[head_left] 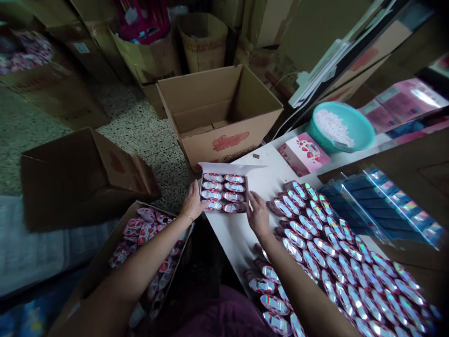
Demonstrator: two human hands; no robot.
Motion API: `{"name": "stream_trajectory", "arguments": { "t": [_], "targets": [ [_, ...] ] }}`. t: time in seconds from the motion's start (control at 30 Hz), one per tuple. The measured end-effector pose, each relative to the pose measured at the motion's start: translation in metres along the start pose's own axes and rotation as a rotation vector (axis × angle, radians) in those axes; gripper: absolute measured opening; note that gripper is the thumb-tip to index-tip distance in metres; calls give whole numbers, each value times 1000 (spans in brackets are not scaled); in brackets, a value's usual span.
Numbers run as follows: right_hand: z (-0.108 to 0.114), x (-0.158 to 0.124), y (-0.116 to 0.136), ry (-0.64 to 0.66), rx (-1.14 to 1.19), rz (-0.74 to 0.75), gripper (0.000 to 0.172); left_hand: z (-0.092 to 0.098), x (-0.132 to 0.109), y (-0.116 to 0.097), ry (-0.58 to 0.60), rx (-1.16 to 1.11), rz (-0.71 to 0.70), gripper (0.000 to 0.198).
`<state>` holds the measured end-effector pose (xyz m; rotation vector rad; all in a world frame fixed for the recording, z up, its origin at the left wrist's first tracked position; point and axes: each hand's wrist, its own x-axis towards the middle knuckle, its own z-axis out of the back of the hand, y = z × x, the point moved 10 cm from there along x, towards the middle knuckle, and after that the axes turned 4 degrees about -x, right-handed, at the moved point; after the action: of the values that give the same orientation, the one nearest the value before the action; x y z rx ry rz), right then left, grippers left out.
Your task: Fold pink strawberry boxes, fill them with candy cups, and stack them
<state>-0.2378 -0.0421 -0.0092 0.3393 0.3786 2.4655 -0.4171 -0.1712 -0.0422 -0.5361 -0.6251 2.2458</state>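
Note:
A small white open-topped carton (228,169) sits at the left edge of the white table, its lid flap raised at the back. Inside lie several shiny oval-topped packs (234,187) in two columns. My left hand (192,204), with a thin bracelet at the wrist, grips the carton's left side, thumb over the near corner. On the opposite side my right hand (258,216) holds the right wall, fingers partly hidden behind it. Many more oval-topped packs (316,251) stand in rows on the table, right of my right hand.
A large open cardboard box (224,140) stands just beyond the table. Below my left arm is a box of small wrapped packs (140,229). A pink strawberry-print box (304,153) and a turquoise bowl (365,128) of white pieces are at the back right. Another cardboard box (59,182) lies left.

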Motion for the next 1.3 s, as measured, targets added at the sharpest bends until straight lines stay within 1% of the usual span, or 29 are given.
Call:
{"name": "stream_trajectory", "arguments": {
  "t": [0.03, 0.1, 0.17, 0.2, 0.27, 0.33, 0.37, 0.43, 0.5, 0.57, 0.63, 0.7, 0.73, 0.8, 0.87, 0.93, 1.0, 1.03, 1.07, 1.1, 1.13, 1.17, 1.2, 1.23, 1.27, 1.3],
  "targets": [
    [-5, 1, -3, 14, 20, -10, 46, -2, 2, -1, 8, 0, 16, 92],
    [-20, 3, 1, 92, 63, 38, 49, -7, 5, -3, 14, -7, 54, 86],
    [-30, 5, 0, 159, 142, 49, 51, -11, 7, -4, 7, -38, 46, 84],
    [-31, 7, -7, 171, 193, 9, 53, -11, 8, -4, -10, -68, 26, 84],
    [-29, 12, -28, 147, 292, -134, 56, -8, 12, 2, -55, -157, -4, 81],
    [-28, 19, -44, 109, 361, -230, 55, -2, 19, 11, -98, -239, -18, 69],
    [-29, 24, -46, 96, 379, -232, 55, 0, 23, 12, -109, -260, -39, 61],
    [-34, 32, -39, 85, 380, -168, 54, 1, 30, 4, -126, -243, -113, 52],
    [-41, 37, -26, 73, 324, -91, 53, -2, 32, -7, -160, -146, -147, 49],
    [-46, 38, -12, 63, 221, -24, 55, -7, 31, -15, -205, -7, -95, 51],
    [-49, 37, -3, 67, 125, 25, 61, -14, 29, -21, -217, 114, -51, 55],
    [-48, 37, -2, 93, 91, 62, 66, -19, 28, -25, -207, 165, -54, 59],
    [-48, 38, -4, 124, 114, 83, 64, -20, 28, -26, -198, 155, -70, 58],
    [-47, 38, -11, 187, 214, 120, 53, -20, 29, -20, -201, 51, -92, 50],
    [-46, 39, -20, 207, 331, 131, 45, -16, 30, -8, -236, -130, -89, 43],
    [-45, 40, -28, 176, 421, 110, 42, -12, 31, 9, -287, -287, -43, 42],
    [-46, 42, -36, 128, 512, 47, 43, -11, 36, 27, -302, -392, 55, 43],
    [-47, 42, -40, 102, 570, -1, 48, -11, 39, 35, -291, -437, 109, 49],
    [-47, 43, -45, 75, 631, -57, 58, -10, 43, 41, -267, -481, 146, 59],
    [-47, 45, -51, 57, 684, -112, 69, -9, 49, 42, -231, -518, 152, 70],
    [-48, 47, -56, 55, 732, -158, 82, -6, 56, 39, -192, -540, 126, 81],
    [-49, 50, -61, 73, 746, -189, 92, -3, 64, 32, -134, -532, 52, 89],
    [-53, 55, -64, 129, 720, -184, 96, -1, 71, 23, -63, -500, -36, 93],
    [-58, 61, -65, 211, 682, -145, 94, 0, 77, 17, 3, -451, -115, 93],
    [-63, 68, -69, 261, 651, -96, 85, -2, 82, 11, 76, -398, -186, 87],
    [-65, 77, -74, 276, 609, -41, 74, -3, 87, 9, 138, -348, -234, 73]
  ]
}}
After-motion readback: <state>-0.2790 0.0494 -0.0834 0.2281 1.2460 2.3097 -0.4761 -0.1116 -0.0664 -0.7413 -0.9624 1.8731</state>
